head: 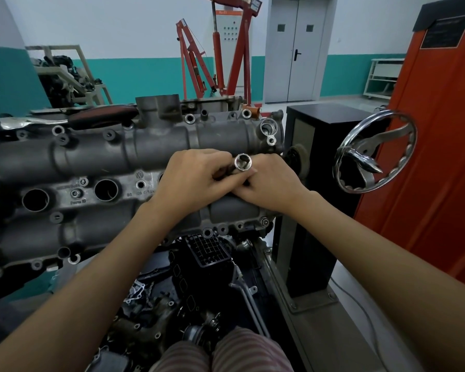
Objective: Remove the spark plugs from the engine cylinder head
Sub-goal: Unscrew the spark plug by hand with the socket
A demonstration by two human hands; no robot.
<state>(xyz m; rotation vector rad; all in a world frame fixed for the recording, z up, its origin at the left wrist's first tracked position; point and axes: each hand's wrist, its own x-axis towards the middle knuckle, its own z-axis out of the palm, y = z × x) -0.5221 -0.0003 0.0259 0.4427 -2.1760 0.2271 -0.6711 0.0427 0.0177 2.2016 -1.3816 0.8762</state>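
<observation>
both hands met over the cylinder head [97, 154]: left hand [191, 178] and right hand [269, 181] curled round a socket [243, 162], its open end up at 12 o'clock. no spark plug showed. best to seat it squarely down the well before turning.

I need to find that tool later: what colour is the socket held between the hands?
Shiny silver chrome; the socket shows best in the head view.
</observation>
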